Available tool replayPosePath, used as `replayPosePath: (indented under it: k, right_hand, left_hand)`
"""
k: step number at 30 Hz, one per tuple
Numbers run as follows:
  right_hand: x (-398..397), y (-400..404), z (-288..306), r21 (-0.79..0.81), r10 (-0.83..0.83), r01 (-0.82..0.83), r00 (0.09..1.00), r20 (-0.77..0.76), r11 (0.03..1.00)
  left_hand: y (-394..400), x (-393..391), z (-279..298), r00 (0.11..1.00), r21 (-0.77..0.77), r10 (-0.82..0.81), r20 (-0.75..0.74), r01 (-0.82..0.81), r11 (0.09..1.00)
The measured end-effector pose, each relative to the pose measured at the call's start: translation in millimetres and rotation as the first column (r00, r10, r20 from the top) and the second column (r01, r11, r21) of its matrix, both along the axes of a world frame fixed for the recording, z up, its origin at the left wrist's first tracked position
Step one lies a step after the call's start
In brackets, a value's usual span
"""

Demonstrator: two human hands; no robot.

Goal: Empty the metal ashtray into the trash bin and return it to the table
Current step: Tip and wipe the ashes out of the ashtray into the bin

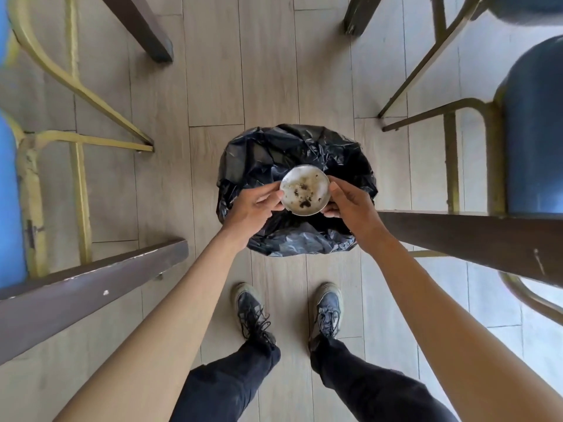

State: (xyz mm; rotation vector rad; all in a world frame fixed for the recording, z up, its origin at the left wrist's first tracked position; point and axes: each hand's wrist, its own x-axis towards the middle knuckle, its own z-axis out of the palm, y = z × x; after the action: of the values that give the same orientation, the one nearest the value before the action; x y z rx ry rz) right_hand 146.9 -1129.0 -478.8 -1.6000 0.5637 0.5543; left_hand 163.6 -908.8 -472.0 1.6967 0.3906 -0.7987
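Observation:
A round metal ashtray (305, 189) with dark ash and specks inside is held level, open side up, right above the trash bin (295, 236), which is lined with a black plastic bag. My left hand (254, 208) pinches its left rim and my right hand (350, 205) grips its right rim. The bin stands on the floor in front of my feet.
Dark brown table edges run at the left (91, 287) and right (475, 236). Chairs with yellow metal legs and blue seats (9, 202) stand left, a dark blue chair (533, 132) right. My shoes (253, 312) rest on the wood-look floor.

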Motion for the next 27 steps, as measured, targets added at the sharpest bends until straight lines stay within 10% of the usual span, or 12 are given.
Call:
replayPosePath:
  k: [27]
  right_hand:
    - [40.1, -18.5, -21.8, -0.010, 0.113, -0.114, 0.970, 0.216, 0.993]
  left_hand:
    - [10.5, 48.9, -30.7, 0.902, 0.184, -0.299, 0.310, 0.251, 0.950]
